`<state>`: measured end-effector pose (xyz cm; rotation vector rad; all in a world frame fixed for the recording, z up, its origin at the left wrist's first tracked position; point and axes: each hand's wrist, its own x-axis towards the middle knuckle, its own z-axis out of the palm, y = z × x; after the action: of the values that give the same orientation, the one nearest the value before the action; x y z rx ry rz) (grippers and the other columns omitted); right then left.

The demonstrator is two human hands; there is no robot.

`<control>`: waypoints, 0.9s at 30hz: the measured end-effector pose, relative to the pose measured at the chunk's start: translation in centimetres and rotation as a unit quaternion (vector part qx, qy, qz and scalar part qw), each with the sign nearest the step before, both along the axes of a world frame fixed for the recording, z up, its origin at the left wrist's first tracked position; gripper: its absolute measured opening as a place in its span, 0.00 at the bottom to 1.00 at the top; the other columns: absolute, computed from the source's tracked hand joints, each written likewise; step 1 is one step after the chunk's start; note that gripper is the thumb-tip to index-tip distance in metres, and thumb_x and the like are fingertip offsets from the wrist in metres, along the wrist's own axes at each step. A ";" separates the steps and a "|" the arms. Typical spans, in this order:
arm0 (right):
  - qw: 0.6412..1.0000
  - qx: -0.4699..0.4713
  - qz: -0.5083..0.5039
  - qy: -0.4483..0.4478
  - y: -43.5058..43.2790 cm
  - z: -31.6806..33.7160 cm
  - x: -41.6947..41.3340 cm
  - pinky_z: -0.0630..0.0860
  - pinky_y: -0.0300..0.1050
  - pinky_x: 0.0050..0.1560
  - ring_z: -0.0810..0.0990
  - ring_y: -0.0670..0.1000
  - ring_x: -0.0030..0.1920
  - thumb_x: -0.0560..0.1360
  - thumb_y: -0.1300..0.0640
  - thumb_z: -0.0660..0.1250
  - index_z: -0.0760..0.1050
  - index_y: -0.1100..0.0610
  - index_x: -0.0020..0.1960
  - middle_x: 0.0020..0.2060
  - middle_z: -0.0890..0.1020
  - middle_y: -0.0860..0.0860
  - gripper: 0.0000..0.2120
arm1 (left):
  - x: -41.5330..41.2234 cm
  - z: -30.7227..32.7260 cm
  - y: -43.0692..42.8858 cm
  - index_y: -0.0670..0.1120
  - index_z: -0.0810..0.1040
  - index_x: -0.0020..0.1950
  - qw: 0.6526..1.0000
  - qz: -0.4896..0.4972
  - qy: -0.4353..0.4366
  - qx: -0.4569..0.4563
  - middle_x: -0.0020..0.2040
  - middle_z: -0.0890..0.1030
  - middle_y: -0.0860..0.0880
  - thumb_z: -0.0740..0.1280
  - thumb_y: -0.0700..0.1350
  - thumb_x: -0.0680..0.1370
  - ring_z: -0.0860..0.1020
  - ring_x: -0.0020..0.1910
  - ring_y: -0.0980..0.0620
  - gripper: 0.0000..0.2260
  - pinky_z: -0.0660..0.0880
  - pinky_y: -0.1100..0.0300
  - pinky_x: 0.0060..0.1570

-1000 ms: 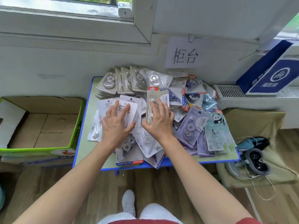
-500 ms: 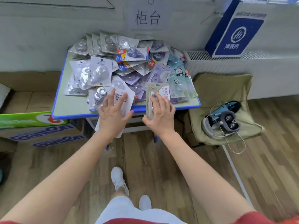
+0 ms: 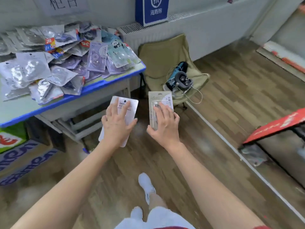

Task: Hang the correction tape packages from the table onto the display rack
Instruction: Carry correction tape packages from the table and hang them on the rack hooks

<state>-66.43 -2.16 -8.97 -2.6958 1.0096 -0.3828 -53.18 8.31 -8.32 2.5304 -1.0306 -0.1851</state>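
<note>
My left hand (image 3: 118, 124) holds a white correction tape package (image 3: 130, 106) from above, out in the air past the table's front. My right hand (image 3: 164, 125) grips a beige correction tape package (image 3: 156, 99) with a clear blister, thumb along its left edge. Both packages are off the blue-edged table (image 3: 102, 81), which lies at the upper left under a heap of several more correction tape packages (image 3: 66, 60). At the right edge a red sloping board (image 3: 277, 125) on a black frame may be part of the display rack.
A khaki folding chair (image 3: 165, 52) holding a headset (image 3: 180, 79) and cable stands right of the table. A radiator (image 3: 189, 23) lines the wall with a blue sign (image 3: 151, 9) on it. A green-and-white carton (image 3: 14, 146) sits lower left. My white shoe (image 3: 146, 185) is on the wooden floor.
Both hands lifted their packages off the table and drew them back and to the right. The view swung right, bringing the red board and more floor into sight.
</note>
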 end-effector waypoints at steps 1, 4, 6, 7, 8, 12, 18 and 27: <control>1.000 0.003 -0.020 -0.005 0.5 0.0 -2.0 0.57 0.54 0.67 0.62 0.55 0.72 0.67 0.48 0.68 0.68 0.55 0.69 0.71 0.67 0.53 0.32 | -1.6 -0.1 0.0 0.55 0.60 0.75 1.000 -0.021 -0.002 0.008 0.78 0.51 0.47 0.64 0.57 0.77 0.53 0.74 0.45 0.29 0.59 0.47 0.65; 0.995 0.019 -0.094 -0.020 1.6 0.0 -8.2 0.58 0.54 0.65 0.64 0.57 0.71 0.66 0.51 0.71 0.71 0.56 0.67 0.70 0.69 0.54 0.31 | -6.3 -0.3 -0.6 0.55 0.59 0.76 0.996 -0.081 -0.007 0.023 0.78 0.52 0.46 0.63 0.58 0.77 0.54 0.74 0.43 0.29 0.61 0.45 0.65; 0.990 0.020 -0.137 -0.025 2.0 0.1 -12.5 0.57 0.54 0.66 0.64 0.56 0.71 0.66 0.51 0.71 0.71 0.56 0.67 0.70 0.68 0.54 0.31 | -9.5 -0.1 -1.6 0.55 0.60 0.76 0.993 -0.117 -0.008 0.011 0.78 0.52 0.46 0.64 0.58 0.77 0.55 0.74 0.43 0.29 0.62 0.45 0.64; 0.987 0.019 -0.155 -0.027 2.1 0.1 -14.7 0.57 0.53 0.66 0.64 0.56 0.71 0.66 0.50 0.71 0.71 0.56 0.68 0.70 0.68 0.54 0.32 | -11.3 0.1 -2.2 0.55 0.60 0.75 0.991 -0.135 -0.009 0.005 0.78 0.52 0.46 0.64 0.58 0.76 0.55 0.74 0.43 0.29 0.62 0.46 0.63; 0.985 0.016 -0.171 -0.029 2.1 0.2 -16.8 0.56 0.52 0.67 0.64 0.56 0.71 0.66 0.50 0.71 0.70 0.56 0.68 0.71 0.67 0.54 0.32 | -13.2 0.3 -2.8 0.55 0.61 0.75 0.988 -0.154 -0.012 -0.002 0.78 0.53 0.45 0.64 0.58 0.76 0.55 0.73 0.43 0.29 0.63 0.46 0.62; 0.969 0.007 -0.242 -0.037 2.4 0.2 -25.0 0.52 0.50 0.68 0.61 0.55 0.73 0.68 0.49 0.69 0.67 0.55 0.70 0.72 0.65 0.54 0.33 | -21.3 0.3 -4.9 0.54 0.62 0.75 0.974 -0.224 -0.019 -0.015 0.77 0.53 0.45 0.64 0.58 0.76 0.55 0.73 0.43 0.28 0.62 0.46 0.62; 0.945 0.004 -0.322 -0.054 1.7 -0.1 -38.9 0.52 0.50 0.70 0.59 0.52 0.74 0.69 0.48 0.68 0.65 0.53 0.72 0.73 0.63 0.52 0.33 | -34.8 0.1 -8.8 0.53 0.64 0.73 0.956 -0.291 -0.018 -0.030 0.78 0.53 0.46 0.67 0.56 0.75 0.56 0.73 0.44 0.28 0.62 0.45 0.60; 0.916 -0.043 -0.386 -0.098 -3.0 2.5 -59.6 0.55 0.52 0.68 0.64 0.56 0.72 0.67 0.52 0.71 0.70 0.57 0.69 0.71 0.67 0.57 0.32 | -55.7 3.0 -15.1 0.54 0.63 0.74 0.935 -0.345 -0.008 -0.082 0.78 0.52 0.46 0.65 0.54 0.76 0.54 0.74 0.45 0.27 0.60 0.47 0.62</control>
<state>-125.99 -5.21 -6.52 -2.1386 1.9922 -0.8245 -108.89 -6.81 -5.32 1.9296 -1.8211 -0.2546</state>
